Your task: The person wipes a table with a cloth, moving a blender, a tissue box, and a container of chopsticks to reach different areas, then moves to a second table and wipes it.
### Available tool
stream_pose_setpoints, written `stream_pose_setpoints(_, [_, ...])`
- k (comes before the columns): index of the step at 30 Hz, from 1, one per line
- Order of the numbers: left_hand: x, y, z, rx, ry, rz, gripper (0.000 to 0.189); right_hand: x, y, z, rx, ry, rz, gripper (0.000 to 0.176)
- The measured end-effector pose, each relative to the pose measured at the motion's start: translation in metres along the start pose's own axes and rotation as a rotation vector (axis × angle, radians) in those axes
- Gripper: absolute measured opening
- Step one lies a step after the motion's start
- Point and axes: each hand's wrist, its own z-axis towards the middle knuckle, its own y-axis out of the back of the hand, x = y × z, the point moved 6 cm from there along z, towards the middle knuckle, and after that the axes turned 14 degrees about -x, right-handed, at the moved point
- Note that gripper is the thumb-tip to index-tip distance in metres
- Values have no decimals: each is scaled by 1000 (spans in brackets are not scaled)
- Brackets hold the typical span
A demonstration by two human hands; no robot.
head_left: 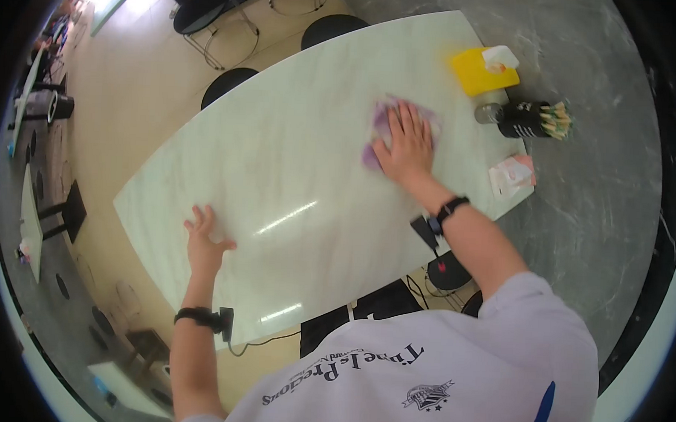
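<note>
Pale, glossy bench (279, 171) fills the view. At its far right a purple cloth (380, 116) lies flattened under the right hand (409, 142), whose spread fingers press rather than grip. The cloth looks soft, light and limp, best pinched at a bunched edge. The left hand (205, 239) rests open and flat at the near left.

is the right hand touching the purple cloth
Touching. The head view shows the right hand pressed flat on the purple cloth, palm covering most of it.
</note>
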Motion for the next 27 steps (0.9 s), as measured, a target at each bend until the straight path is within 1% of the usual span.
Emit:
stream_pose_setpoints(5, [3, 9, 0, -34, 45, -49, 113, 23, -69, 181, -191, 57, 10, 74])
stream_pose_setpoints(6, [6, 11, -4, -24, 63, -33, 113, 25, -80, 202, -247, 72, 7, 73])
stream_pose_setpoints(7, [8, 11, -3, -23, 65, -30, 113, 33, -65, 211, -235, 64, 13, 73])
stream_pose_setpoints(8, [6, 10, 2, -30, 61, -36, 112, 43, -47, 227, -41, 0, -3, 73])
stream_pose_setpoints(9, [7, 7, 4, -27, 55, -31, 112, 46, -43, 230, 154, -66, -20, 72])
stream_pose_setpoints(10, [9, 7, 4, -39, 54, -41, 112, 41, -48, 224, 160, -79, -23, 72])
stream_pose_setpoints(11, [10, 7, 1, -50, 49, -52, 111, 36, -51, 218, 145, -48, -36, 73])
stream_pose_setpoints(12, [9, 6, 0, -39, 29, -50, 111, 27, -50, 210, 125, -21, -54, 74])
stream_pose_setpoints(13, [8, 6, 0, -41, 34, -51, 111, 11, -55, 192, 119, -43, -69, 74])
stream_pose_setpoints(15, [5, 5, 0, -44, 14, -68, 111, -18, -58, 148, -168, 45, -2, 74])
stream_pose_setpoints(16, [7, 5, 0, -54, 1, -60, 111, -29, -41, 117, -184, 42, 26, 72])
stream_pose_setpoints(18, [8, 4, -2, -66, -25, -67, 112, -55, -10, 49, -105, 2, -6, 71])
stream_pose_setpoints(20, [8, 3, -1, -64, -20, -49, 112, -81, 23, -26, -74, -20, -35, 72])
stream_pose_setpoints(23, [9, 0, 0, -62, -66, -43, 114, -113, 64, -126, -8, -130, -74, 74])
stream_pose_setpoints(25, [8, -2, 1, -64, -87, -31, 114, -122, 84, -165, -4, -155, -94, 74])
stream_pose_setpoints(27, [10, 0, 1, -70, -92, -5, 114, -121, 90, -182, 53, -190, -98, 74])
